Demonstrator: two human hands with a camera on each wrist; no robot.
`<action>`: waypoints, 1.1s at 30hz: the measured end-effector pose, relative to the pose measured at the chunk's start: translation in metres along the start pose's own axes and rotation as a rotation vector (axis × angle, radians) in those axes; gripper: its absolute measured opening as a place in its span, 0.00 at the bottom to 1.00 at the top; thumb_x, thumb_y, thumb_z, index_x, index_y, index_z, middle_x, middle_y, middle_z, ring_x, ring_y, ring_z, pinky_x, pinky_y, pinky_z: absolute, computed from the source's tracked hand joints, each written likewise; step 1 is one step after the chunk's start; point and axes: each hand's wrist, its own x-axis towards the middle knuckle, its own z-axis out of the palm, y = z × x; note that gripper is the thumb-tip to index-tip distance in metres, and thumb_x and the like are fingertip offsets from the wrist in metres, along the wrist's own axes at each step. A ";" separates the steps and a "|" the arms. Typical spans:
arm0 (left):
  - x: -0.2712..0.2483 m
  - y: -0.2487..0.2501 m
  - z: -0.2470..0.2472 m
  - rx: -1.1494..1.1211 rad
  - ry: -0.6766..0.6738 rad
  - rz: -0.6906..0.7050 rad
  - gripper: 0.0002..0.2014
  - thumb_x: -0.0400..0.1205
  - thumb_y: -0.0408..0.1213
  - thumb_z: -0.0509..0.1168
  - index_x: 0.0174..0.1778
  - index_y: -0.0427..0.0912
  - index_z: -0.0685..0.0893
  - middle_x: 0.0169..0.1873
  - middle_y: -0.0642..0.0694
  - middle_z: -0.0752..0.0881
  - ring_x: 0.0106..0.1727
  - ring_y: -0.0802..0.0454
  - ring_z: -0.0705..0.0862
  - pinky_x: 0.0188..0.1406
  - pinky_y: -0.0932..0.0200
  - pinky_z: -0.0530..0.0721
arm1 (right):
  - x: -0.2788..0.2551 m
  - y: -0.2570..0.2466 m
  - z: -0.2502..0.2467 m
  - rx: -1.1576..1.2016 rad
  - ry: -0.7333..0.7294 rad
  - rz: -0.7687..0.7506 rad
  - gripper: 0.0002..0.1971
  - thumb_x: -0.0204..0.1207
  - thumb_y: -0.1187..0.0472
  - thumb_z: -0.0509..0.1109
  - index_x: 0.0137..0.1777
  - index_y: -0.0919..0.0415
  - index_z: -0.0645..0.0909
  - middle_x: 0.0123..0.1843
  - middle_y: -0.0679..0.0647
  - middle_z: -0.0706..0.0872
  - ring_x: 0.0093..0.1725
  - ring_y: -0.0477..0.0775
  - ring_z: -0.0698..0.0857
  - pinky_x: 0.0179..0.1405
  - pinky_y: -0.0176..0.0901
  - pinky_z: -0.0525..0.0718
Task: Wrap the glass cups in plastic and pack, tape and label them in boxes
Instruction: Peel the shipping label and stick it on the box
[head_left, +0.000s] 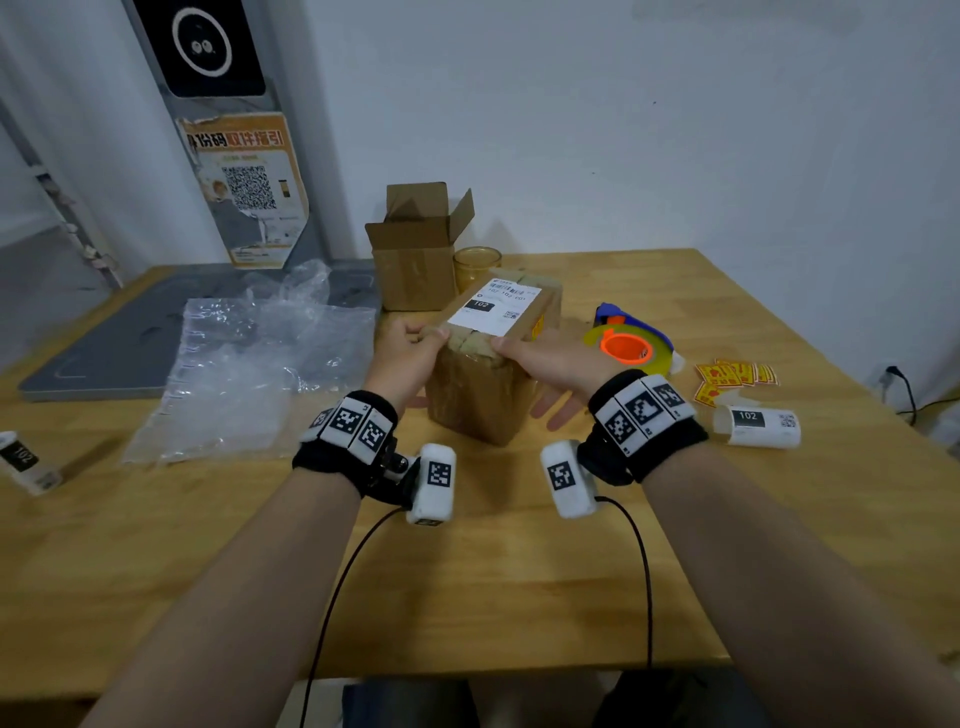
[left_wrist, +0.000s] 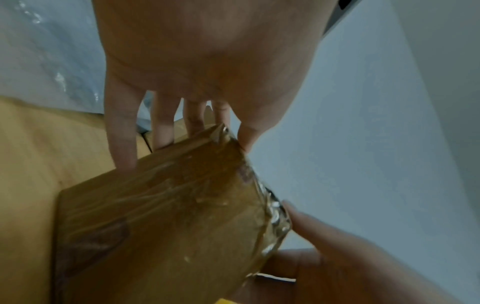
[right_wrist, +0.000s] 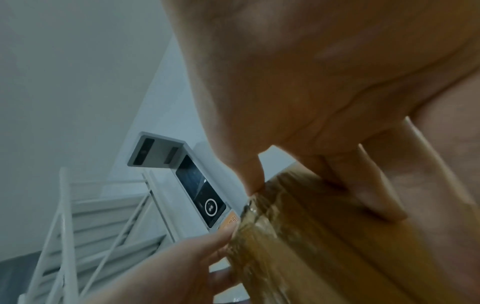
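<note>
Gripping a brown cardboard box wrapped in clear tape (head_left: 485, 384) from both sides, the left hand (head_left: 410, 353) and right hand (head_left: 550, 364) hold it tilted at the middle of the wooden table (head_left: 519, 571), thumbs pressed along its near top edge. A white shipping label (head_left: 496, 306) marked "102" covers its top.

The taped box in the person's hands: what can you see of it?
The taped box is brown cardboard, sealed with shiny clear tape. A white label printed "102" lies on its top. It stands tilted on the table. The left hand and right hand grip its near top corners.
</note>
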 end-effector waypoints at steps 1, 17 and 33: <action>-0.002 0.001 -0.001 0.018 -0.007 -0.006 0.13 0.88 0.52 0.64 0.64 0.52 0.77 0.62 0.48 0.83 0.61 0.46 0.84 0.36 0.52 0.85 | -0.001 0.001 0.000 0.042 -0.011 0.013 0.35 0.85 0.33 0.62 0.88 0.48 0.65 0.81 0.58 0.77 0.51 0.69 0.92 0.50 0.68 0.93; -0.011 0.079 0.050 -0.115 -0.056 0.249 0.09 0.87 0.45 0.69 0.43 0.53 0.91 0.52 0.39 0.92 0.54 0.41 0.91 0.49 0.46 0.94 | 0.001 -0.014 -0.071 0.626 0.313 -0.335 0.20 0.86 0.63 0.62 0.74 0.46 0.80 0.67 0.48 0.88 0.67 0.54 0.86 0.61 0.65 0.89; 0.173 0.115 0.196 -0.115 -0.175 0.054 0.18 0.91 0.39 0.64 0.77 0.41 0.81 0.66 0.39 0.86 0.63 0.34 0.87 0.56 0.42 0.91 | 0.184 0.014 -0.201 0.472 0.409 -0.152 0.24 0.85 0.65 0.60 0.81 0.61 0.75 0.78 0.65 0.79 0.73 0.68 0.83 0.64 0.67 0.89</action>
